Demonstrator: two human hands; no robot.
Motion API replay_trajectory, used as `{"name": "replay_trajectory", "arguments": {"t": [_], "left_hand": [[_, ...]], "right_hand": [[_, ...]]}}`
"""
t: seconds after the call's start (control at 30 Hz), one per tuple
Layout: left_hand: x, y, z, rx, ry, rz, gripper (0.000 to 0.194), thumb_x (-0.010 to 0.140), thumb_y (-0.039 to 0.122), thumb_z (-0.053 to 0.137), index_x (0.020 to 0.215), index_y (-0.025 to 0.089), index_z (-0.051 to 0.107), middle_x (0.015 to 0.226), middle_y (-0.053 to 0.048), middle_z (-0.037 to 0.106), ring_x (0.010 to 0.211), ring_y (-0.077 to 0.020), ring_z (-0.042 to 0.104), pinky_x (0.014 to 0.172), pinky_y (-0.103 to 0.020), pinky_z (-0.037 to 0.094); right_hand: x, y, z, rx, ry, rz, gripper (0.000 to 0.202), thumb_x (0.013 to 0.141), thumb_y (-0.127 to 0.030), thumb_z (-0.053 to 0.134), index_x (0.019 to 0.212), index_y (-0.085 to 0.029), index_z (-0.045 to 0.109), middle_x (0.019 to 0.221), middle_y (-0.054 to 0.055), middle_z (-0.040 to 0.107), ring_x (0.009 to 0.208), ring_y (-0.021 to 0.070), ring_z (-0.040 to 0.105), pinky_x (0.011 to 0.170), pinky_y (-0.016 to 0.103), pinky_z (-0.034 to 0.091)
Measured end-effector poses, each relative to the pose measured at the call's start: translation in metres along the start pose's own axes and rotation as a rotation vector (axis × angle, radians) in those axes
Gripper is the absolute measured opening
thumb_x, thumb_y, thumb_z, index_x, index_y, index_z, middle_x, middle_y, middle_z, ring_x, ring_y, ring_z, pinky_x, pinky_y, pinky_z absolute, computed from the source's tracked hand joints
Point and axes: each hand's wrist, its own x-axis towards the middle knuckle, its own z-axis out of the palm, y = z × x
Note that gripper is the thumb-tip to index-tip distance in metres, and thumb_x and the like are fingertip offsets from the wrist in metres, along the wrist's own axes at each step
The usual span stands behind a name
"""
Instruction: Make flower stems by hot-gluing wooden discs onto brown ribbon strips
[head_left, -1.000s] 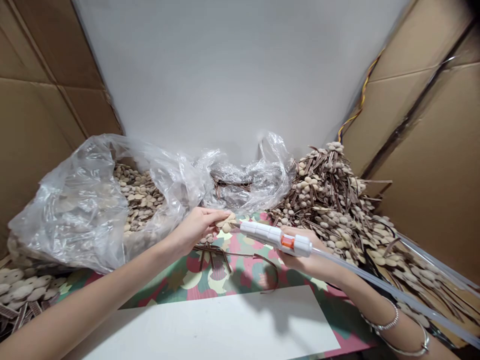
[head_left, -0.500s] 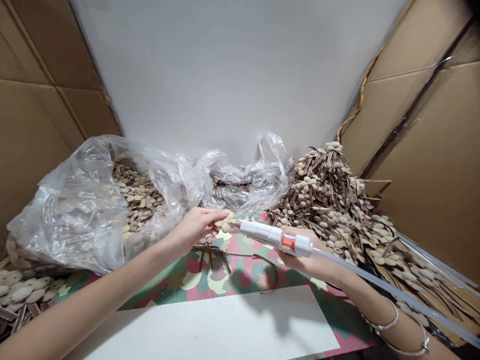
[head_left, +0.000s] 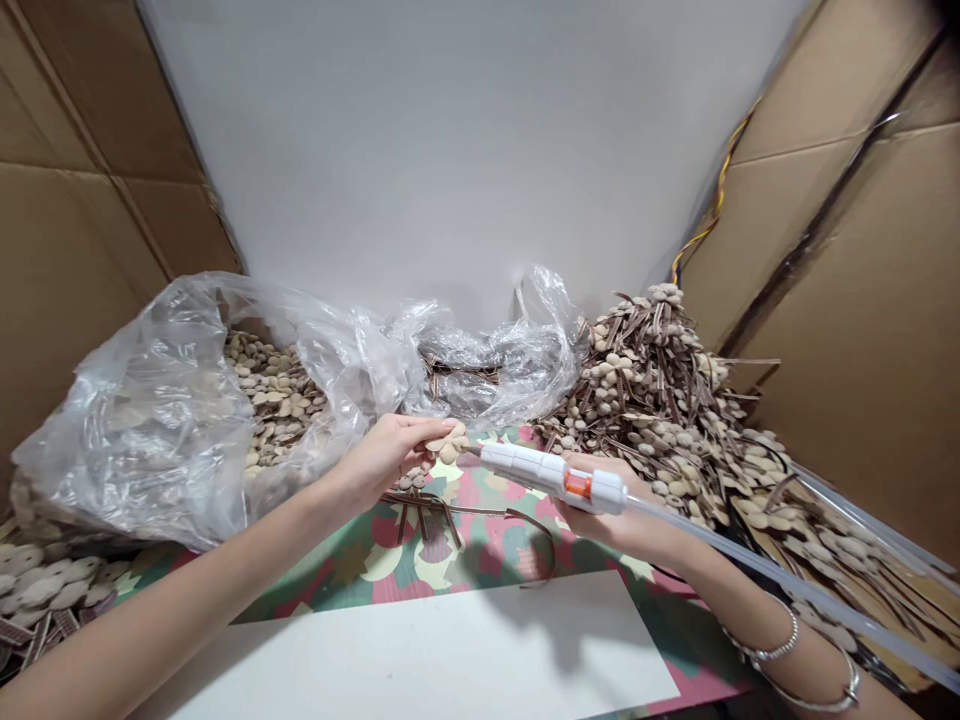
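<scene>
Pinching a beige petalled flower [head_left: 451, 441], the left hand [head_left: 386, 455] holds it above the camouflage-patterned tabletop [head_left: 352, 555] — the right hand [head_left: 637, 530] grips a white hot-glue gun [head_left: 525, 466], its nozzle [head_left: 473, 450] touching or just beside the flower.

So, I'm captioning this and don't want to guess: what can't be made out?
All in the head view:
Trigger of the glue gun: hidden by its body and the right hand.
Rear end of the clear rod: cut off by the right edge.
Any glue on the beige petalled piece in the left hand: too small to tell.
</scene>
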Motion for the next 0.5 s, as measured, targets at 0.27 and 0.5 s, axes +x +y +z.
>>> {"name": "replay_trajectory", "arguments": {"t": [0.27,0.5], "left_hand": [[-0.0014,0.0018,0.0017,-0.040,0.000,-0.021,0.021,0.074,0.031,0.063,0.076,0.012,0.070,0.063,-0.001,0.055,0.056,-0.0075,0.042,0.051,-0.020,0.030],[-0.0017,0.0033,0.0020,-0.028,0.009,-0.014,0.018,0.074,0.030,0.063,0.076,0.014,0.071,0.064,-0.001,0.060,0.056,-0.0085,0.045,0.053,-0.021,0.032]], "right_hand": [[-0.0013,0.0011,0.0005,-0.023,-0.027,0.035,0.004,0.073,-0.015,0.052,0.073,-0.018,0.049,0.066,-0.002,0.049,0.057,0.0123,0.045,0.052,0.023,0.034],[-0.0015,0.0041,0.0014,-0.017,-0.020,0.035,0.011,0.069,-0.012,0.052,0.067,-0.019,0.044,0.062,-0.003,0.044,0.054,0.0109,0.041,0.049,0.022,0.031]]}}
